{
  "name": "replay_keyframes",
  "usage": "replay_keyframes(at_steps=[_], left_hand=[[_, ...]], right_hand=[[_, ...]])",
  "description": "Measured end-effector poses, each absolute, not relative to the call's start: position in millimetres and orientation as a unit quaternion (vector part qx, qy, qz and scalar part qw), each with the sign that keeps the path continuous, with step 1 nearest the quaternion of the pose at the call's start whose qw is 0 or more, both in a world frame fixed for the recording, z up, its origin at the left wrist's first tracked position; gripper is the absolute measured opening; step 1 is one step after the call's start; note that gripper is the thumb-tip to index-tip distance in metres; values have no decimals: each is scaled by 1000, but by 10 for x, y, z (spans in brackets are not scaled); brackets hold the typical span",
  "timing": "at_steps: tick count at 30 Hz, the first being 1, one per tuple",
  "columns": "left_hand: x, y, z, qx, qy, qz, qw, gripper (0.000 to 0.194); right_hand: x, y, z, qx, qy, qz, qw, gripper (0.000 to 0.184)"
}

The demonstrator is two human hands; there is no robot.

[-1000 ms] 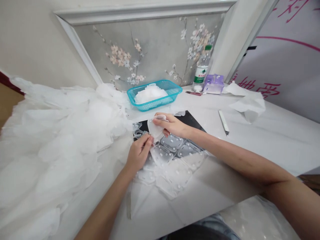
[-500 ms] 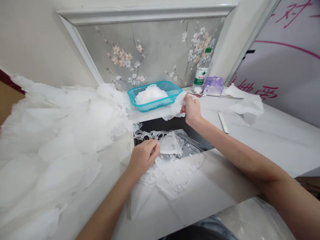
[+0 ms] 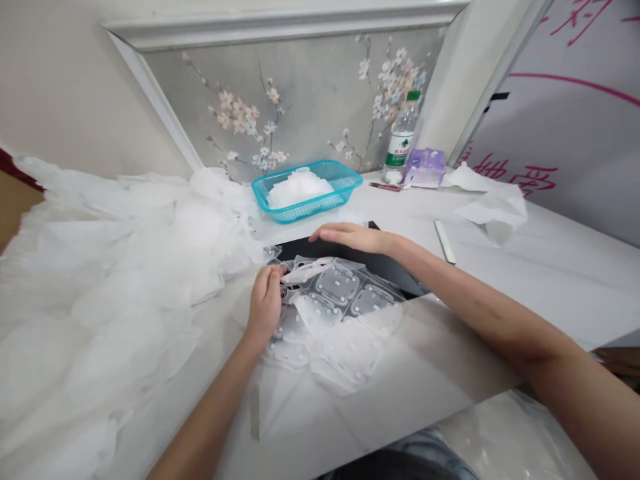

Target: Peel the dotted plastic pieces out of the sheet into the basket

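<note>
A translucent sheet (image 3: pixel 337 287) with rounded, perforated panels is lying on the near part of the table (image 3: pixel 560 273), among similar overlapping pieces and partly over a black board (image 3: pixel 373 262). It is looking thin and glossy, so it is probably going to handle as something very light, flexible and a little slippery; the narrow strips around its openings are seeming the likeliest places to crease or tear, and a broader plain margin is looking the better place to take hold. Its far edge is lifting into a pale fold that is running roughly left to right, rising slightly away from the person toward the right; because the pieces are overlapping, I cannot tell its long axis for sure. The left hand (image 3: pixel 267 300) is pinching the sheet's left end, thumb and fingers close together. The right hand (image 3: pixel 353 238) is hovering beyond the far edge, above the board, its fingers lying straight and near one another, with nothing visible in them. Farther out, a big pile of white pieces (image 3: pixel 135 253) is spreading at the left, a blue basket (image 3: pixel 295 213) is holding more white material behind, and a bottle (image 3: pixel 400 145) is standing beside a purple packet (image 3: pixel 425 168).
</note>
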State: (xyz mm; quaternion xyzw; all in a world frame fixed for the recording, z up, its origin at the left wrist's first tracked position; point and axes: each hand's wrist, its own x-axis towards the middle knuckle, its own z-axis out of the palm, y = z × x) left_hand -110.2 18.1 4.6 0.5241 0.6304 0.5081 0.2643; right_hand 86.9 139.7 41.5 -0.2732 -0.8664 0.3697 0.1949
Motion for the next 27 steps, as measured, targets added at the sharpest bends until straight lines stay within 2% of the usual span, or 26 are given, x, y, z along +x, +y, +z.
replay_keyframes(at_steps=[1,3,5,7,10,14,17,20,22,24,25,27], left_hand=[[-1105,184,41,522,622,514,277,22],[-1108,188,36,504,602,530,319,26],[-1104,190,44,461,581,565,363,29],[-1097,185,73,412,546,594,424,38],[-1087,158,151,391,486,576,529,50],[-1062,101,243,407,478,509,589,49],[-1000,59,272,393,529,476,581,44],[-926,26,278,380,571,505,524,41],[-895,15,271,363,575,536,500,43],[-885,12,257,343,571,553,500,43],[-884,14,248,337,567,557,505,43],[-884,19,231,332,555,565,511,41]], right_hand=[[843,1333,469,-232,-865,420,149,40],[783,1204,547,-207,-866,445,95,42],[714,1095,580,-234,-858,446,103,28],[639,1021,568,-274,-801,506,164,31],[523,948,488,-321,-641,629,301,37],[396,843,358,-350,-524,650,425,38],[350,774,306,-373,-521,624,448,38],[359,772,293,-373,-586,557,455,32],[397,809,311,-378,-654,448,479,31],[454,856,364,-380,-706,310,511,45],[486,877,405,-369,-730,251,518,45],[548,907,503,-292,-803,178,487,32]])
